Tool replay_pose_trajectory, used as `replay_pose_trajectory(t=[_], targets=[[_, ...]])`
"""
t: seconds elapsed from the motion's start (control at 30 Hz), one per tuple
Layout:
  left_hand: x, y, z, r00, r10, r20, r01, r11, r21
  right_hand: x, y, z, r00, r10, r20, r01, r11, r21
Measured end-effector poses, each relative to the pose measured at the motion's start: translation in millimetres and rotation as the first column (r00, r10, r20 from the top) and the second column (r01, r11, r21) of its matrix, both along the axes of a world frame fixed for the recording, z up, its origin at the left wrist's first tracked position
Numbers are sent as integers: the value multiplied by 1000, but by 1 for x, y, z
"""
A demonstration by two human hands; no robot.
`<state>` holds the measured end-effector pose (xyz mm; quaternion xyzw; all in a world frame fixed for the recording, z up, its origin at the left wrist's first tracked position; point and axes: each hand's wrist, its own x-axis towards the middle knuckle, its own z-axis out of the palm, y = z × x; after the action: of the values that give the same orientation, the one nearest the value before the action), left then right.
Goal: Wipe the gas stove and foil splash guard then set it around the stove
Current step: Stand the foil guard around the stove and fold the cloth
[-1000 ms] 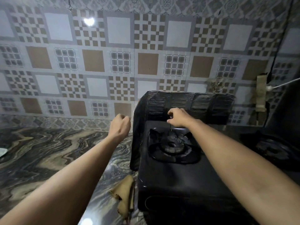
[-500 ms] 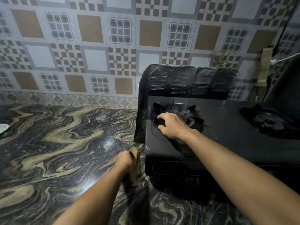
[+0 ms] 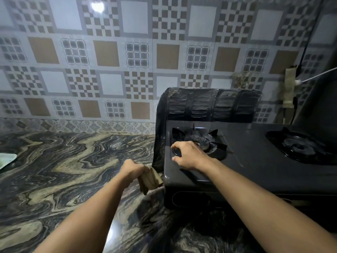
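1. The fingers of the left hand [image 3: 132, 169] are closed tight around a folded tan cloth [image 3: 149, 179]. A second ago this hand was an empty fist raised near the wall and the cloth lay on the counter; half a second ago the hand was down at it. Now the cloth is lifted off the counter [image 3: 60, 170], just beside the front left corner of the gas stove [image 3: 255, 170].
2. The right hand [image 3: 189, 155] has come from the back of the stove to its top. Its fingers are half curled and spread, and the tips touch the rim of the left burner [image 3: 198, 141]; it grips nothing that I can see. I judge that it steadies the stove.
3. The foil splash guard [image 3: 209, 105] already stands upright around the back and the left side of the stove, against the tiled wall [image 3: 109, 55].
4. For the task, I think this means a wiping pass comes next, since the cloth is in hand and near the stove.
5. A pale object [image 3: 7, 158] lies at the far left edge of the counter; what it is, I cannot tell.
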<state>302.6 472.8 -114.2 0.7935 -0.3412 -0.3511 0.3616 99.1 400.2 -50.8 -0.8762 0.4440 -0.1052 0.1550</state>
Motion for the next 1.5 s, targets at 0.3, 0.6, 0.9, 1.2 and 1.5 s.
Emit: replay_pose_trajectory(t=[0.3,0.6,0.9,1.2,1.5], targets=[[-4,5,79,970,9,-242,-51,984,-169,35,15,28,970,170,176,-205,957,204],[-6,14,117,948,-46,-315,-66,939,-337,51,13,47,899,108,425,-183,973,141],[1,24,118,882,-211,-422,35,921,-389,37,8,89,869,75,489,-143,984,104],[-11,32,116,915,-321,-244,179,866,-467,16,18,118,840,25,543,-229,922,311],[-16,29,123,992,-121,-18,105,915,-389,-7,12,124,910,107,401,-262,897,355]])
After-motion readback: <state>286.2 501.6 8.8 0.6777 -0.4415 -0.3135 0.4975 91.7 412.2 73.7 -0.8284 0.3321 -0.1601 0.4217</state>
